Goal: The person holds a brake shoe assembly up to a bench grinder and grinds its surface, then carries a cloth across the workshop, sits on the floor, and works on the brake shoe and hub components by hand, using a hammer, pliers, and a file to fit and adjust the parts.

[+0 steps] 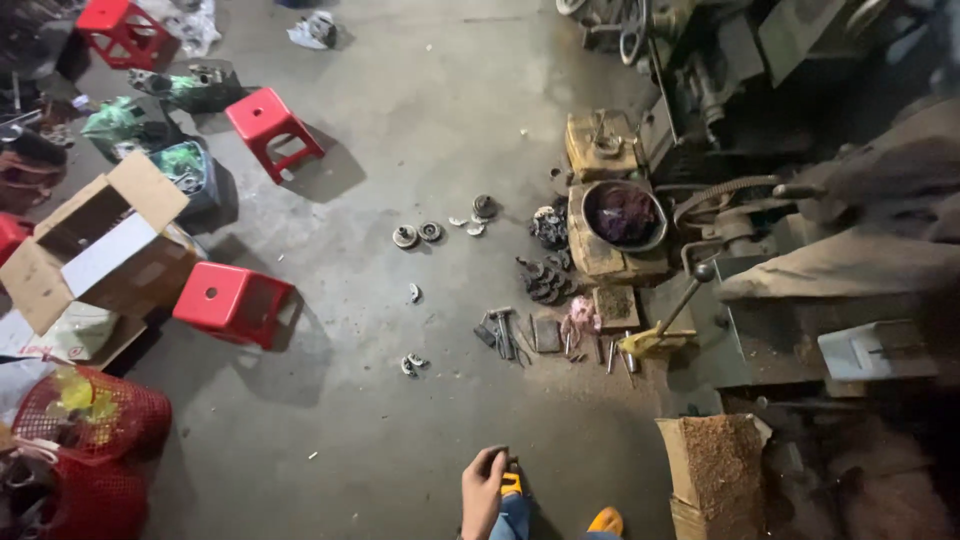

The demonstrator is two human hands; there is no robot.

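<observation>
While hand (484, 487) hangs, scattered tools (505, 333) well ahead

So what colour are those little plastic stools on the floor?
Red. The stools show best in the head view, standing on the grey concrete floor.

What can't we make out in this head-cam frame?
- Hand at the bottom edge: which hand it is and what dark thing its fingers touch, too small. The other hand is out of frame.
- Small round metal parts on the grey concrete floor: too small to identify.
- Dark machine at upper right: in shadow, cut off by the edge.
- Open brown cardboard box: contents hidden by its flaps.
</observation>
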